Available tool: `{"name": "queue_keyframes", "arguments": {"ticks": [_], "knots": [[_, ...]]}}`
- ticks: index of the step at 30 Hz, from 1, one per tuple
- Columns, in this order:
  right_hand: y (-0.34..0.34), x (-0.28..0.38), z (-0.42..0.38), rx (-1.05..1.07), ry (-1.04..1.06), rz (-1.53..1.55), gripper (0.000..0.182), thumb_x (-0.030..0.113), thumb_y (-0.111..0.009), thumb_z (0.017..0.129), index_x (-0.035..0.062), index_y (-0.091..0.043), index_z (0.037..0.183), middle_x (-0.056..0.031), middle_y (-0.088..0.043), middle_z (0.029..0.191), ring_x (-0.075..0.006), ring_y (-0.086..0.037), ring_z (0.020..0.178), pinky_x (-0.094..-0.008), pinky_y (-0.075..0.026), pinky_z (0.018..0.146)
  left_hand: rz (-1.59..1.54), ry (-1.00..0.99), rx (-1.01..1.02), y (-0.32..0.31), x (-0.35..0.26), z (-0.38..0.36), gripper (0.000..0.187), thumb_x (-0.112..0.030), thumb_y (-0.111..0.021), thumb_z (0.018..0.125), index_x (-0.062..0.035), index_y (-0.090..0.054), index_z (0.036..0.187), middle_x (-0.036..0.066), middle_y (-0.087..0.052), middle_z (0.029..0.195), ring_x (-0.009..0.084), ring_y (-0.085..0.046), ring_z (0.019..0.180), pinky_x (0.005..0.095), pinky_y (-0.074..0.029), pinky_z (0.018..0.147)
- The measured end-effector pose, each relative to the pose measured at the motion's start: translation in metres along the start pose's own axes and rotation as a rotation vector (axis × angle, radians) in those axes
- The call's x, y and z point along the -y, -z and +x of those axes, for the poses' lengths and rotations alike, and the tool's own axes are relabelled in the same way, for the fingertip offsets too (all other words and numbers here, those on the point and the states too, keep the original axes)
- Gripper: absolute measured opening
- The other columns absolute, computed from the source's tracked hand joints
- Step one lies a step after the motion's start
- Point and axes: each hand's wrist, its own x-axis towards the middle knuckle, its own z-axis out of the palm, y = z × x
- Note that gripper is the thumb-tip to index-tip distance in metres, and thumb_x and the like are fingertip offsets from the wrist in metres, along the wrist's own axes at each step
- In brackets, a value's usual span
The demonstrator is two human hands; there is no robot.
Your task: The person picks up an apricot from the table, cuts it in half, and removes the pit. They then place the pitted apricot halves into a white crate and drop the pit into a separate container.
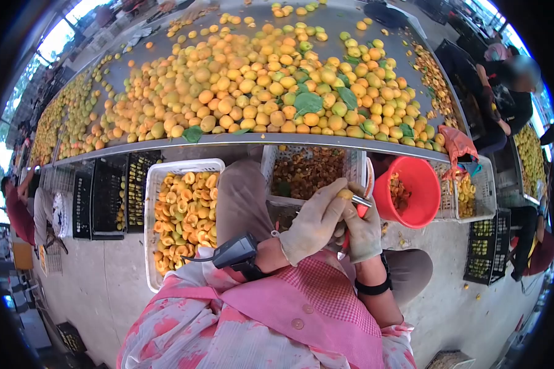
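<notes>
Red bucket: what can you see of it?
The bucket is round, open-topped and bright red, with smooth walls that look like plastic. It stands upright below the table's front edge, with orange-brown pieces inside. The right hand is close beside it; whether they touch is unclear.

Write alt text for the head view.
Gloved left hand and right hand meet, holding a yellow fruit and metal tool. Beyond, a fruit heap on a table; nearer, a crate of fruit halves and red bucket.
</notes>
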Motion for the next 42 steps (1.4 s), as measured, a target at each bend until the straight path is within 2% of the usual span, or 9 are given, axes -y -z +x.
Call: {"name": "queue_keyframes", "arguments": {"ticks": [4, 5, 7, 25, 31, 32, 33, 39, 42], "knots": [[0.011, -0.008, -0.001, 0.005, -0.018, -0.114, 0.046, 0.017, -0.062, 0.090, 0.0077, -0.047, 0.133, -0.0040, -0.065, 0.084, -0.0097, -0.060, 0.056, -0.0234, -0.049, 0.044, 0.857, -0.652, -0.004, 0.010, 0.008, 0.003, 0.034, -0.012, -0.044, 0.104, 0.0061, -0.047, 0.133, 0.018, -0.058, 0.125, 0.0214, -0.061, 0.104, 0.0301, -0.048, 0.093], [0.010, -0.006, 0.000, 0.017, -0.065, -0.122, 0.047, 0.019, -0.061, 0.089, 0.0088, -0.047, 0.133, -0.0043, -0.065, 0.087, -0.0107, -0.061, 0.057, -0.0252, -0.051, 0.046, 0.530, -0.280, 0.065, 0.006, -0.002, 0.001, 0.033, -0.009, -0.052, 0.097, 0.0066, -0.053, 0.126, 0.026, -0.054, 0.129, 0.0389, -0.057, 0.115, 0.0401, -0.048, 0.097], [0.009, -0.008, -0.006, -0.029, -0.035, -0.100, 0.044, 0.019, -0.058, 0.088, 0.0084, -0.048, 0.130, -0.0066, -0.064, 0.084, -0.0128, -0.061, 0.057, -0.0260, -0.050, 0.045, -0.008, 0.099, 0.059, -0.004, -0.013, 0.001, 0.035, -0.011, -0.044, 0.103, 0.0047, -0.048, 0.134, 0.016, -0.057, 0.129, 0.0212, -0.059, 0.111, 0.0318, -0.049, 0.093], [0.047, 0.002, 0.003, -0.036, -0.306, 0.284, 0.033, 0.011, -0.057, 0.087, 0.0004, -0.058, 0.118, -0.0080, -0.063, 0.081, -0.0142, -0.056, 0.056, -0.0253, -0.041, 0.043, -0.722, 0.586, 0.024, 0.035, -0.002, 0.016, 0.036, -0.024, -0.048, 0.103, 0.0001, -0.049, 0.129, 0.010, -0.060, 0.119, 0.0204, -0.064, 0.102, 0.0346, -0.054, 0.083], [0.050, -0.010, 0.028, -0.219, -0.301, 0.226, 0.028, 0.022, -0.061, 0.093, 0.0121, -0.061, 0.119, -0.0041, -0.063, 0.075, -0.0141, -0.053, 0.049, -0.0285, -0.039, 0.040, 0.324, 0.106, -0.182, 0.120, 0.002, 0.000, 0.046, 0.005, -0.066, 0.081, 0.0009, -0.051, 0.125, 0.011, -0.061, 0.114, 0.0193, -0.066, 0.100, 0.0325, -0.055, 0.085], [0.051, -0.011, 0.033, -0.216, -0.301, 0.241, 0.029, 0.027, -0.061, 0.095, 0.0142, -0.060, 0.121, -0.0021, -0.061, 0.072, -0.0143, -0.051, 0.047, -0.0280, -0.038, 0.040, -0.435, 0.415, -0.336, 0.141, -0.003, -0.003, 0.043, 0.006, -0.064, 0.083, 0.0018, -0.051, 0.125, 0.011, -0.062, 0.114, 0.0201, -0.067, 0.099, 0.0296, -0.055, 0.083], [0.052, -0.013, 0.036, -0.199, -0.304, 0.236, 0.029, 0.027, -0.061, 0.095, 0.0142, -0.060, 0.121, -0.0021, -0.061, 0.072, -0.0143, -0.051, 0.047, -0.0280, -0.038, 0.040, 0.202, 0.221, -0.296, 0.173, 0.033, -0.017, 0.047, 0.005, -0.066, 0.083, 0.0023, -0.050, 0.126, 0.009, -0.062, 0.115, 0.0195, -0.067, 0.099, 0.0275, -0.055, 0.079], [0.040, -0.015, 0.040, -0.088, -0.347, 0.313, 0.031, 0.024, -0.059, 0.095, 0.0121, -0.057, 0.123, -0.0020, -0.056, 0.070, -0.0122, -0.048, 0.049, -0.0257, -0.035, 0.043, -0.004, 0.478, -0.836, 0.263, 0.050, -0.069, 0.050, -0.035, -0.053, 0.096, -0.0011, -0.049, 0.133, 0.019, -0.064, 0.114, 0.0297, -0.066, 0.099, 0.0348, -0.053, 0.083], [0.038, -0.016, 0.042, -0.087, -0.376, 0.300, 0.031, 0.023, -0.060, 0.094, 0.0111, -0.058, 0.122, -0.0021, -0.056, 0.072, -0.0121, -0.049, 0.051, -0.0253, -0.035, 0.044, 0.798, 0.473, -0.599, 0.326, 0.127, -0.102, 0.054, -0.044, -0.041, 0.099, -0.0017, -0.052, 0.130, 0.024, -0.063, 0.112, 0.0388, -0.062, 0.103, 0.0409, -0.048, 0.088]]}}
